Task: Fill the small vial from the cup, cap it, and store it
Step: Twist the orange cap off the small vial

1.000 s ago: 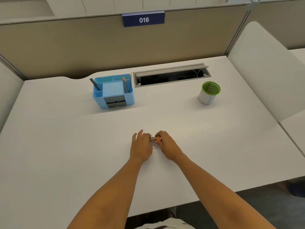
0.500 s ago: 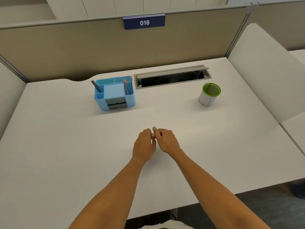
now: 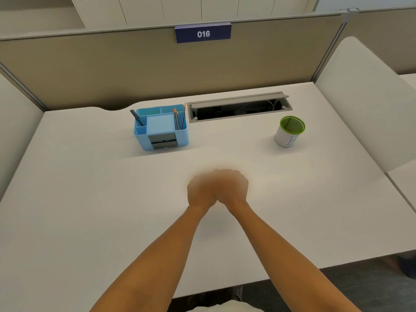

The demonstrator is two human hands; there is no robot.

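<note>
My left hand (image 3: 201,190) and my right hand (image 3: 232,187) are pressed together over the middle of the white desk (image 3: 90,199), fingers curled and blurred by motion. The small vial with its orange cap is hidden between them in this view. The white cup with a green rim (image 3: 289,131) stands upright at the back right, well away from both hands. A blue desk organizer (image 3: 161,128) with several compartments sits at the back, left of centre.
Pens and pencils stick up from the organizer. An open grey cable tray (image 3: 238,108) is set into the desk behind the cup. Beige partition walls close off the back and both sides. The desk's front edge runs below my forearms.
Both hands have closed tighter together and lifted slightly away from me. The vial and orange cap, seen between the fingertips a second ago, are now covered.
</note>
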